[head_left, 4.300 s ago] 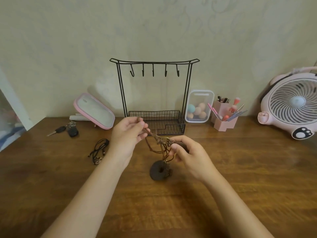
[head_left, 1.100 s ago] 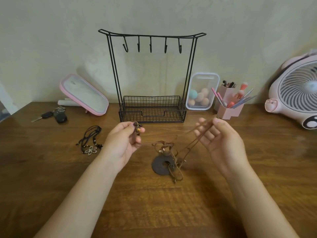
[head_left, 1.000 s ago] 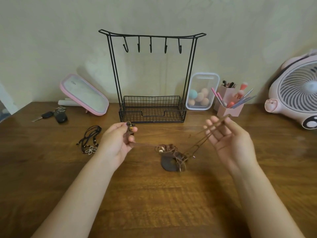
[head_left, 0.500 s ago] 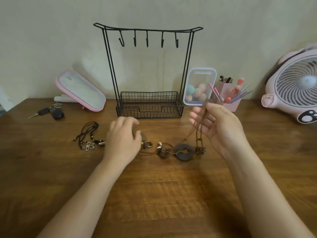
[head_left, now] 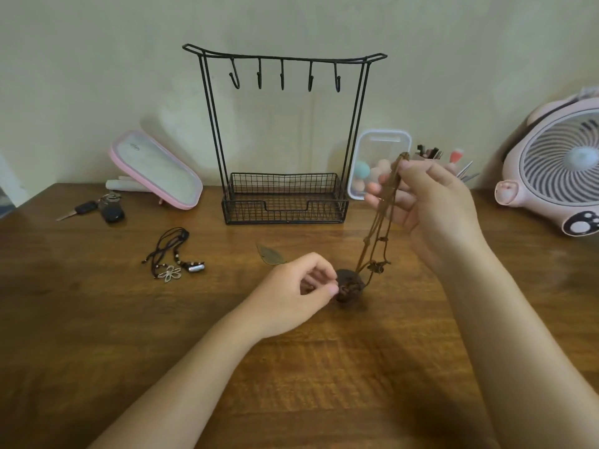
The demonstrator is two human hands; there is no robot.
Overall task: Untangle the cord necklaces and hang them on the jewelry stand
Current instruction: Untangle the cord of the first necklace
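Observation:
The black wire jewelry stand (head_left: 285, 58) stands at the back of the table, its several hooks bare and its basket empty. My right hand (head_left: 431, 209) is raised to the right of the stand and grips the brown cord necklace (head_left: 377, 228), whose strands hang down to a dark round pendant (head_left: 350, 285) resting on the wood. My left hand (head_left: 296, 294) is low beside that pendant, thumb and fingertips pinched at its tangled left edge. A black cord necklace (head_left: 171, 254) with a silver flower pendant lies to the left. A thin leaf-shaped pendant (head_left: 270, 254) lies flat behind my left hand.
The wooden table (head_left: 97, 335) also carries a pink-rimmed mirror (head_left: 155, 171) and keys (head_left: 103, 209) at back left. A clear box of sponges (head_left: 372, 170), a brush holder (head_left: 453, 160) and a pink fan (head_left: 557, 176) sit at back right.
My right hand has lifted the brown cord higher, so the strands now hang steeply. My left hand moved right, off the leaf pendant end, and now pinches at the round pendant.

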